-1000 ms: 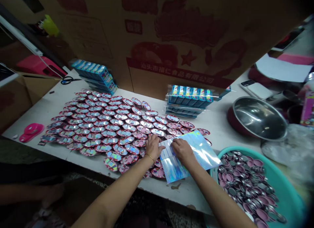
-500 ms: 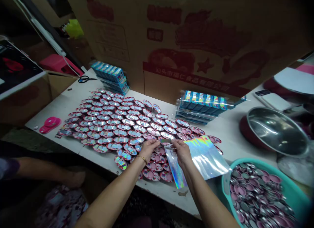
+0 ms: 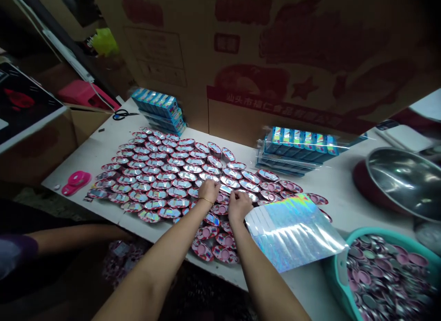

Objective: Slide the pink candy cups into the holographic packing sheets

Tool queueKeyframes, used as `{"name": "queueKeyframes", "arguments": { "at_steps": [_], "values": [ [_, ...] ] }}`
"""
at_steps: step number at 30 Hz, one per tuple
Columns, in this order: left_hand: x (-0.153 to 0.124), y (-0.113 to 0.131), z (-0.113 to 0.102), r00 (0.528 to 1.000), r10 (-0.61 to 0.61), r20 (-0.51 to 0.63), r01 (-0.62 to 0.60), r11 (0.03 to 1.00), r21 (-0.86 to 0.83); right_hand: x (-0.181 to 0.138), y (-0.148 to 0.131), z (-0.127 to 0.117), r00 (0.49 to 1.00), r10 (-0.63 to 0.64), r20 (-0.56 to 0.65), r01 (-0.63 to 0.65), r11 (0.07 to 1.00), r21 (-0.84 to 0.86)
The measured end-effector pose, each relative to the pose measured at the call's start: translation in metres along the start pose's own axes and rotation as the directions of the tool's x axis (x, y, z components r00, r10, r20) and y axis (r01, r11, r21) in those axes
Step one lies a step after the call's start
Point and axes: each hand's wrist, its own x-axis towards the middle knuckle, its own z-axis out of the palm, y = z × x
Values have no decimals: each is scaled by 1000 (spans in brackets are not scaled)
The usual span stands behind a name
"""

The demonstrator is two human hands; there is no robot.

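Observation:
Many small oval pink-rimmed cases [image 3: 165, 178] lie in overlapping rows on the white table [image 3: 320, 183]; most carry a shiny holographic sticker. My left hand [image 3: 208, 191] rests fingers-down on a case near the rows' right end, curled together. My right hand [image 3: 239, 205] is beside it, fingers pinched over another case; what it holds is too small to make out. A holographic sticker sheet [image 3: 292, 229] lies flat just right of my right hand.
A teal basin [image 3: 386, 275] of loose cases sits at bottom right, a steel bowl [image 3: 403, 180] behind it. Two stacks of blue boxes [image 3: 296, 146] stand before a large cardboard box [image 3: 275, 59]. Scissors [image 3: 124, 114] and a pink tape holder [image 3: 76, 180] lie left. Another person's arm [image 3: 69, 238] is below the table edge.
Both hands left the sticker sheet and moved up-left onto the cases. The sheet, lifted half a second ago, now lies flat on the table. The camera shifted left.

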Motion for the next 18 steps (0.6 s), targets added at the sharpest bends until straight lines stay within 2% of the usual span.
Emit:
{"name": "queueKeyframes", "arguments": {
  "at_steps": [5, 10, 14, 16, 18],
  "values": [
    [0, -2, 8, 999, 38, 8, -38, 998, 51, 3, -5, -5, 998, -14, 65, 21, 994, -108],
    [9, -9, 8, 1000, -7, -2, 7, 999, -34, 14, -7, -16, 986, -15, 165, 35, 992, -123],
    [21, -13, 5, 1000, 3, 23, -1, 994, -107, 26, -14, -14, 967, -55, 250, 114, 967, -226],
    [24, -14, 1, 999, -21, 47, 26, 996, -89, 34, -14, -15, 951, -73, 302, 158, 950, -270],
    [20, -11, -3, 999, -32, 37, 34, 998, -52, 46, -4, -25, 920, -128, 369, 220, 951, -217]
  ]
}}
